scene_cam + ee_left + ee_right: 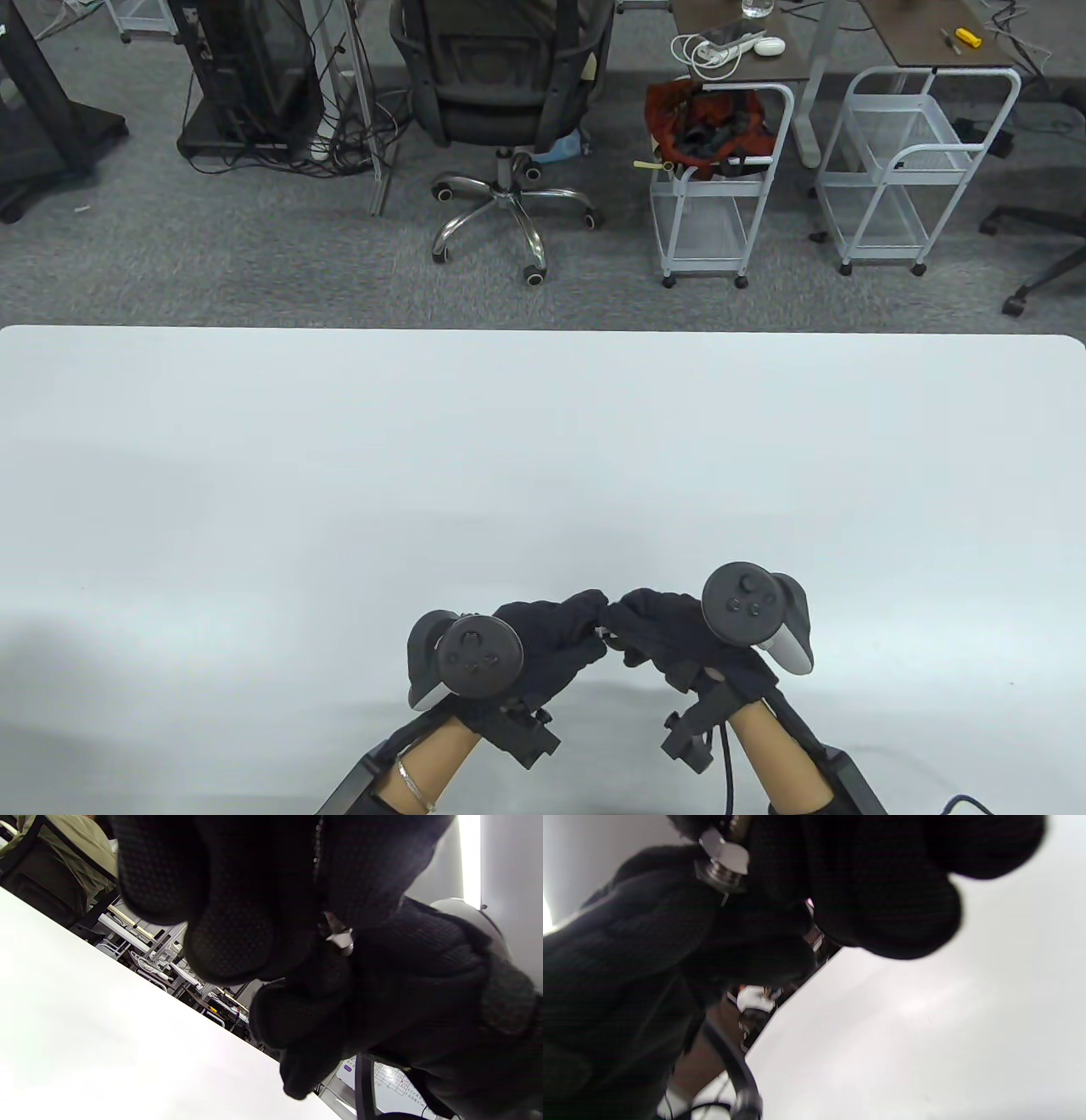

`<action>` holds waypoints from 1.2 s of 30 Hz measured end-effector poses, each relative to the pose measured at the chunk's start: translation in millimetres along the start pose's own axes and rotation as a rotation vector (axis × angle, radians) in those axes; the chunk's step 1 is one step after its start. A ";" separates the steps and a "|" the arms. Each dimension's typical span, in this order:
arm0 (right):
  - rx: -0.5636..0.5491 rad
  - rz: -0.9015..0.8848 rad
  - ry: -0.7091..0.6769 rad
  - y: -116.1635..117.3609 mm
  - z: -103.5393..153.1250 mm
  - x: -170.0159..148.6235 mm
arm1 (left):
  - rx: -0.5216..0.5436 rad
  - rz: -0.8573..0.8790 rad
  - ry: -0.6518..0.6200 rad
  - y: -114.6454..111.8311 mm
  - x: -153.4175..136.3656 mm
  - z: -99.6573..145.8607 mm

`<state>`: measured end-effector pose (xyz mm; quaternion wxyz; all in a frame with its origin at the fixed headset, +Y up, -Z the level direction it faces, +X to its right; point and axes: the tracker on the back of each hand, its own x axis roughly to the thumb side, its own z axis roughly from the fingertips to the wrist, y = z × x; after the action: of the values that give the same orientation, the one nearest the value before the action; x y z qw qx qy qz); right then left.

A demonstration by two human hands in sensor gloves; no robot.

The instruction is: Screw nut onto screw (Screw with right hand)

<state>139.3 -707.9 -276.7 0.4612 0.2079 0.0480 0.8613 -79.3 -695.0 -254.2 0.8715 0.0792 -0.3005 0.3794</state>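
My two gloved hands meet fingertip to fingertip just above the white table (543, 441), near its front edge. A small metal screw (717, 877) with a hex nut (726, 852) on its thread sits between them; in the table view it is only a glint (601, 632). My left hand (584, 626) grips the screw end. My right hand (629, 624) pinches the nut between thumb and fingers (882, 899). In the left wrist view a sliver of the metal (341, 941) shows between the black fingers (237, 933); the rest is hidden.
A black tracker sits on the back of each hand (479, 655) (742, 601). Beyond the table's far edge stand an office chair (501, 102) and two white wire carts (721, 187) (916, 161) on grey carpet.
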 end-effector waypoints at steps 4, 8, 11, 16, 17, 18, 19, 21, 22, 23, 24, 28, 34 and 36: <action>0.117 -0.027 0.001 1.2 -0.2 1.8 | 0.028 -0.032 0.013 2.3 -0.8 1.4; -0.026 0.016 -0.012 2.3 0.5 1.6 | 0.025 -0.041 -0.007 2.0 1.5 1.5; -0.010 -0.005 -0.007 1.4 0.6 1.6 | 0.030 -0.035 -0.003 1.4 1.6 1.8; 0.087 0.014 -0.025 0.0 -1.2 3.1 | 0.036 -0.059 -0.005 2.7 2.2 2.4; 0.006 0.020 -0.016 -0.1 -0.9 2.6 | 0.033 -0.053 -0.013 1.8 2.4 2.2; -0.031 0.002 -0.011 0.5 -0.4 2.9 | 0.032 -0.049 -0.012 1.3 2.6 2.1; -0.019 -0.009 -0.006 0.5 -0.3 2.9 | 0.035 -0.048 -0.008 1.1 2.7 2.1; 0.091 -0.028 -0.002 -1.3 -1.1 2.6 | 0.041 -0.065 -0.002 2.2 2.3 2.5; 0.141 -0.044 -0.004 -1.0 -1.7 3.3 | 0.049 -0.073 0.003 2.8 2.0 2.7; 0.211 -0.055 -0.002 -0.6 -2.3 4.1 | 0.053 -0.081 0.001 3.5 2.0 2.9; 0.180 -0.028 0.001 -1.1 -1.7 4.0 | 0.051 -0.074 -0.005 4.4 2.5 3.1; -0.021 -0.046 -0.011 -0.7 -1.3 4.0 | 0.050 -0.031 0.004 3.1 2.9 2.6; 0.067 0.006 -0.026 -2.2 -1.3 5.9 | 0.045 -0.027 0.011 2.8 1.6 3.9; -0.026 0.002 -0.012 -1.2 -0.6 6.4 | 0.046 -0.032 0.007 1.6 1.8 3.5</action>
<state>136.8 -702.0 -275.5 0.4633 0.2071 0.0337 0.8610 -81.1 -694.1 -250.5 0.8763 0.1027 -0.2875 0.3726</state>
